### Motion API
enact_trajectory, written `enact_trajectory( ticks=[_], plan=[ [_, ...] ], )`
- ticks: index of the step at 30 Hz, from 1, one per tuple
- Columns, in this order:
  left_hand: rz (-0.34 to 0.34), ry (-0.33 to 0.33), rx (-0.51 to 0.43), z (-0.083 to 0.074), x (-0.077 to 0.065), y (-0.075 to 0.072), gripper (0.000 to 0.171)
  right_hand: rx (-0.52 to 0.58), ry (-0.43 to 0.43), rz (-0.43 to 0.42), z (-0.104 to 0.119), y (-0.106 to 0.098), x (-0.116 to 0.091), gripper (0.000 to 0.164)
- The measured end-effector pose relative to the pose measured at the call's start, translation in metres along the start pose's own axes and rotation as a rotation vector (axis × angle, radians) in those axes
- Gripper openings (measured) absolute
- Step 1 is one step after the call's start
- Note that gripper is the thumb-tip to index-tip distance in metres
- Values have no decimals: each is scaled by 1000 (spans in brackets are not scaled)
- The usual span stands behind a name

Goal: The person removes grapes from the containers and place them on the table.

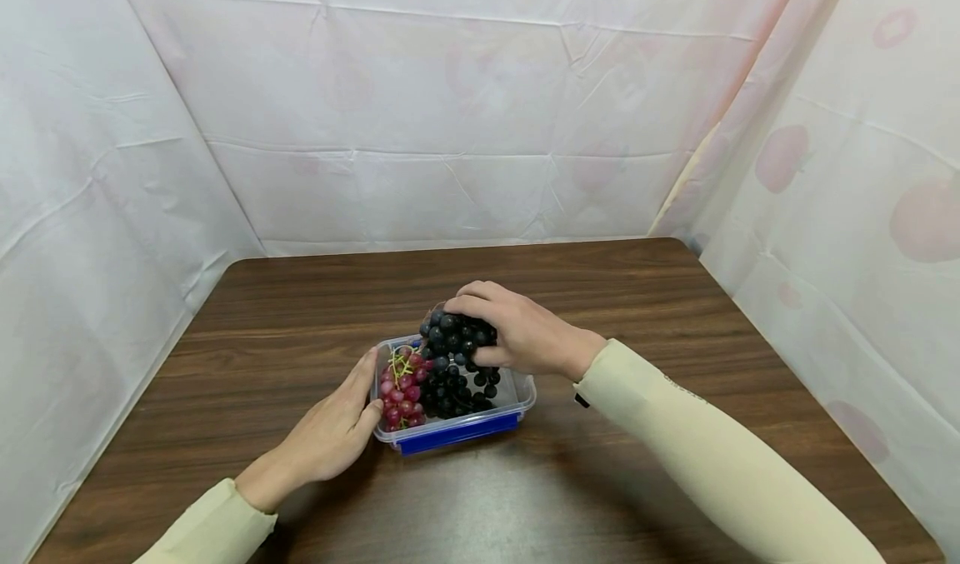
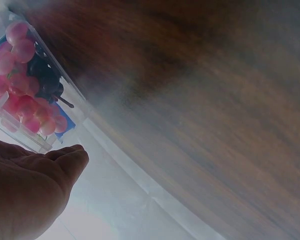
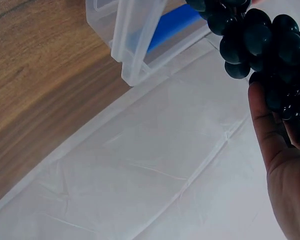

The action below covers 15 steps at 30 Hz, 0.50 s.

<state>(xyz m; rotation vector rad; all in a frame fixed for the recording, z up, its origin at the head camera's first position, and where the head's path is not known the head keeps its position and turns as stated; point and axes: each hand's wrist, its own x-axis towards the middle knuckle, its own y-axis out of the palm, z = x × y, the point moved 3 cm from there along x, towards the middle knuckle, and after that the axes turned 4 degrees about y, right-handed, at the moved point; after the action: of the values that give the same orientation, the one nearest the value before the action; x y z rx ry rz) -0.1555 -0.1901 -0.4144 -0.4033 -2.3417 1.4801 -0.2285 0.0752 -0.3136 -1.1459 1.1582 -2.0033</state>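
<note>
A clear plastic food container [image 1: 516,387] with blue clips stands on the table. Bunched pinkish-red grapes [image 1: 402,393] with a yellow-green stem fill its left side, and black grapes [image 1: 450,399] lie beside them. My right hand [image 1: 528,335] grips a bunch of black grapes [image 1: 450,331] above the container; in the right wrist view, thumb and fingers hold this bunch [image 3: 257,40] from its side. My left hand [image 1: 330,431] rests against the container's left wall, fingers extended along it and thumb at the near corner. Red grapes [image 2: 20,75] show past that hand in the left wrist view.
The dark wood-grain table [image 1: 300,314] extends around the container on all sides. A white sheet [image 1: 450,131] hangs behind the table's back edge, with more sheeting [image 1: 847,214] with faded fruit prints on the right.
</note>
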Motion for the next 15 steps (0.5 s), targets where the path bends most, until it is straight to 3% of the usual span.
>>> enact_trajectory(
  ticks=[15],
  plan=[
    [-1, 6, -1, 0, 0, 0, 66, 16, -37, -97, -2, -17, 1, 57]
  ],
)
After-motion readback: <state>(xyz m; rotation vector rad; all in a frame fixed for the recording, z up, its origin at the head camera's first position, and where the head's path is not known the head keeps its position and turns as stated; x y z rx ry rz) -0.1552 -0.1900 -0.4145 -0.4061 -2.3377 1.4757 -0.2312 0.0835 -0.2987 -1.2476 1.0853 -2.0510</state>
